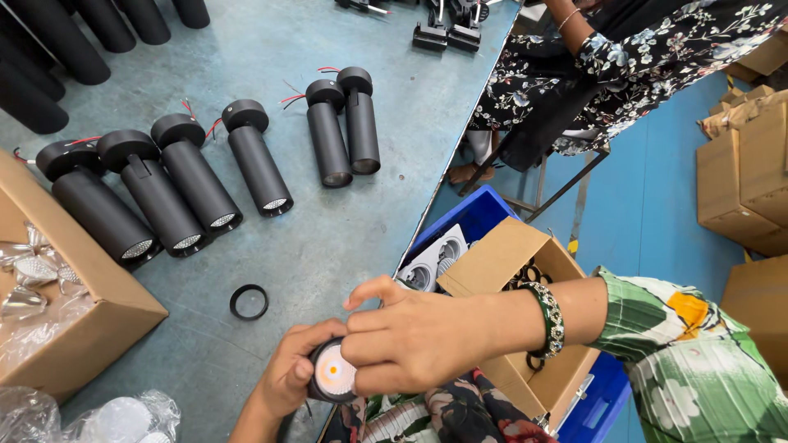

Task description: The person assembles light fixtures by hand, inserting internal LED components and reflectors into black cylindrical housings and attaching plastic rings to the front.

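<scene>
My left hand point(289, 371) grips a black cylindrical spotlight point(332, 373) by its body, its open end with a pale orange disc facing up at me. My right hand point(408, 336) is closed over the rim of the same lamp, fingers pressing on its front edge. A loose black ring point(249, 302) lies on the blue-grey table point(328, 238) just left of and above my hands. Several finished black spotlights point(194, 182) with red wires lie in a row farther back.
An open cardboard box point(90, 312) of clear-wrapped reflectors sits at left, plastic bags point(123, 418) below it. A cardboard box point(501, 262) of black rings rests on a blue crate point(468, 217) right of the table. Another person point(624, 57) in floral cloth sits at top right, cartons point(747, 180) beyond.
</scene>
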